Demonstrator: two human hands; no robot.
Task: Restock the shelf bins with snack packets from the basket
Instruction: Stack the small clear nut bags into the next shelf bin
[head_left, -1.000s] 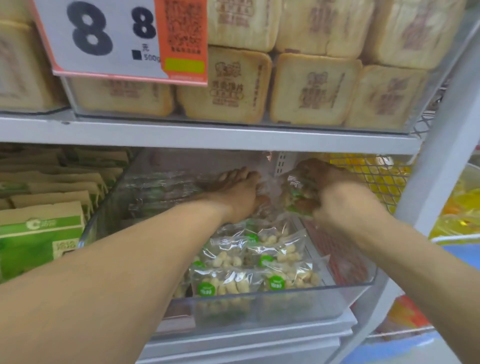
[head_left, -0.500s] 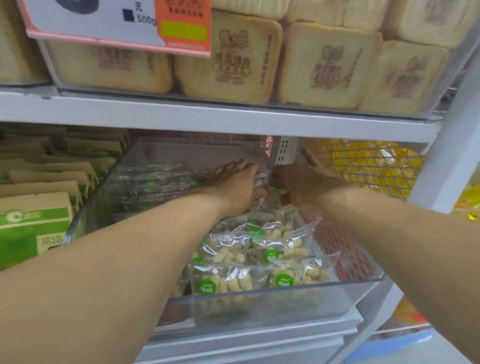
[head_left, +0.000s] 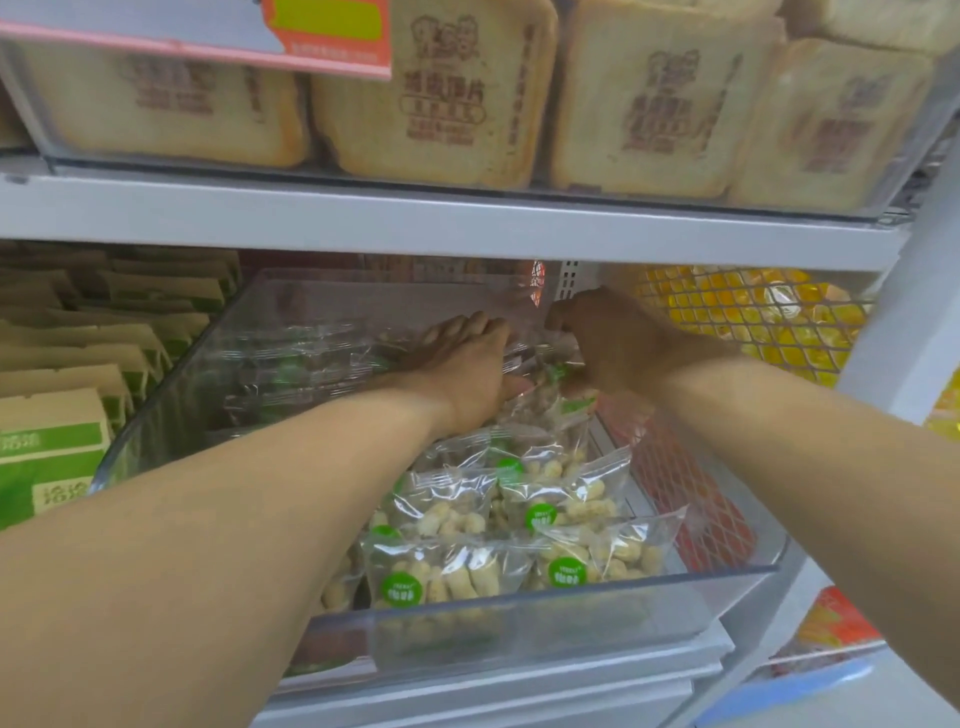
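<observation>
Shelf bin (head_left: 571, 603): right hand (head_left: 618, 348) grips half-hidden packet (head_left: 558, 376), left hand (head_left: 467, 364) flat

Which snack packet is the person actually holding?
The one at the back of the clear bin, pinched by the right hand: packet. The front packets lie untouched.

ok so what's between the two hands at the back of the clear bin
In the head view, a snack packet with a green label sits between the left hand and right hand, inside the clear bin.
</observation>
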